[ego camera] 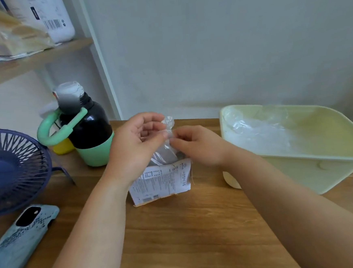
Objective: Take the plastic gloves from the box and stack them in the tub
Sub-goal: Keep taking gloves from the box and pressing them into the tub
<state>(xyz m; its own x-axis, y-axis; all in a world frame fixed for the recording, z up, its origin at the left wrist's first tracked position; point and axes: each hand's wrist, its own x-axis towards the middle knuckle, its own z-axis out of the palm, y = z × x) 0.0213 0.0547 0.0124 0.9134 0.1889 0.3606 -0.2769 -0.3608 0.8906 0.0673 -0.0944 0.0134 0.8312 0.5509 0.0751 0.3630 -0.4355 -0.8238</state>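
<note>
A small white printed box (164,181) stands on the wooden table in the middle. A clear plastic glove (166,149) rises out of its open top. My left hand (134,145) pinches the glove's upper part between thumb and fingers. My right hand (195,145) pinches the same glove just to the right, fingertips nearly meeting the left thumb. The pale yellow-green tub (325,160) sits to the right, with clear plastic gloves (255,131) lying in its left part.
A black and green bottle (89,132) with a green handle stands left of the box. A dark blue fan (11,168) and a phone in a blue case (21,241) lie at the left edge. A shelf (28,61) hangs above.
</note>
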